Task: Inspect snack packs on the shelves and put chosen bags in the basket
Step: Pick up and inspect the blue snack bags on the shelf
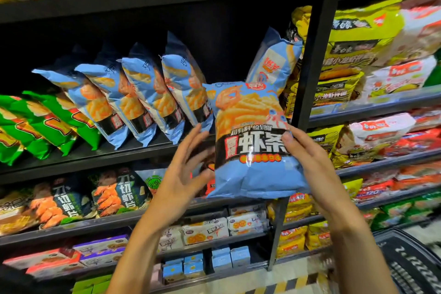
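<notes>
Snack shelves [143, 153], upright blue bag [253, 141], right hand [310, 157] gripping

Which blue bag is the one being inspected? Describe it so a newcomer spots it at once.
Start at the black upright post dividing the shelving. Just left of it, in front of the shelf holding a slanted row of light-blue shrimp-stick bags, one light-blue foil snack bag is off the shelf. Unlike the row, it faces the camera squarely, gripped by the right hand, with the left hand beside it.
</notes>
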Available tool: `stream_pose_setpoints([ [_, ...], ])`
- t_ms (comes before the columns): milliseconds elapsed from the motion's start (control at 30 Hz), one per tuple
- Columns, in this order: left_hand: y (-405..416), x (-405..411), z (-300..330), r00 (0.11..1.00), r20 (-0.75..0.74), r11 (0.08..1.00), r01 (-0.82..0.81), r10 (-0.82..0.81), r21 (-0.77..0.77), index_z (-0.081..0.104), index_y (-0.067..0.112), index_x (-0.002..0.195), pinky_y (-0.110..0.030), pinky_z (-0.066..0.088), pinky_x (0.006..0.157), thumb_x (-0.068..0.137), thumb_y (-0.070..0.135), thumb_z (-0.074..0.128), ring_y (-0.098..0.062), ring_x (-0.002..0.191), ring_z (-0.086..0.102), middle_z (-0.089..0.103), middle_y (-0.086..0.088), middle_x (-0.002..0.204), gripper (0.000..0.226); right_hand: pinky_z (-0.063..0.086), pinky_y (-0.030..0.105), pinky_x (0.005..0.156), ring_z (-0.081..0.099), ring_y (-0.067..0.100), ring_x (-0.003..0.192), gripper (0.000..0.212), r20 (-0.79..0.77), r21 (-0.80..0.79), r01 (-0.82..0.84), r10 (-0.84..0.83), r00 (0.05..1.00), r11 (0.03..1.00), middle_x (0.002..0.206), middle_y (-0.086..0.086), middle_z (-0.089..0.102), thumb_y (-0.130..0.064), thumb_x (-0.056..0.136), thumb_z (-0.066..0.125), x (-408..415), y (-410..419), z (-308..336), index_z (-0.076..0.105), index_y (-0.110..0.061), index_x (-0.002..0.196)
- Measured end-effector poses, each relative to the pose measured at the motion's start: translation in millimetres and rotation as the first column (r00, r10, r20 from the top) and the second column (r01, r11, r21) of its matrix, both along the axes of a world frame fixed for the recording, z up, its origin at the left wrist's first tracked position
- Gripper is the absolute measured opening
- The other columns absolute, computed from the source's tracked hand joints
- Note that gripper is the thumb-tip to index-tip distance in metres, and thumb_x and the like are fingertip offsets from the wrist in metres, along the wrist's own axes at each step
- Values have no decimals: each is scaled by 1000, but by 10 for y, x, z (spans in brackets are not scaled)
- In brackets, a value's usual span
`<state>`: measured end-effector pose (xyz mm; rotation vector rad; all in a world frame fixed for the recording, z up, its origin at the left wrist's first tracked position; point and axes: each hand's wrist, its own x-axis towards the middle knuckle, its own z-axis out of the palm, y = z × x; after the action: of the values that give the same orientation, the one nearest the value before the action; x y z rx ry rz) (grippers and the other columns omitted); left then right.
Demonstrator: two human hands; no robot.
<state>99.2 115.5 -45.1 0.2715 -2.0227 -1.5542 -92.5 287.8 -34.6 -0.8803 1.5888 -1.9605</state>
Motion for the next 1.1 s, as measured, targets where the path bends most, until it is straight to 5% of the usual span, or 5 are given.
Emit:
stream_pose_setpoints([
  [133,62,-10,5,993,70,952,111,-94,-285,24,38,162,-38,41,117,85,11,81,-4,158,4,-6,20,171,99,55,40,101,71,13,114,56,13,132,-23,21,1000,991,117,-8,76,-51,86,62,11,-82,-6,60,-30,138],
  [333,86,-175,-35,998,-19,877,38,-53,-479,47,12,151,-26,21,125,88,13,75,-22,160,3,19,0,171,69,50,36,105,70,5,112,32,72,225,-181,169,983,957,116,-15,76,-48,99,53,79,-72,29,67,-36,124],
  [633,135,-46,0,996,-19,971,-86,84,-222,51,24,145,-17,40,112,81,17,81,-3,142,46,54,17,150,70,37,45,120,48,18,144,72,-205,-123,-162,135,970,979,150,-4,58,-74,94,45,75,128,54,59,-23,143],
  [867,259,-58,77,965,149,973,-224,214,56,73,26,99,-4,47,66,68,30,77,13,74,68,75,27,79,32,57,33,93,64,25,123,53,-345,-140,-131,76,935,981,138,-2,65,-25,84,84,198,32,48,64,-22,133],
  [1100,266,-73,94,981,172,996,-91,92,-13,59,12,136,-2,47,80,76,29,76,11,103,67,70,38,104,65,58,25,72,73,14,90,12,-256,-155,160,-196,947,975,92,-3,76,-25,86,74,282,-169,-16,74,-15,93],
])
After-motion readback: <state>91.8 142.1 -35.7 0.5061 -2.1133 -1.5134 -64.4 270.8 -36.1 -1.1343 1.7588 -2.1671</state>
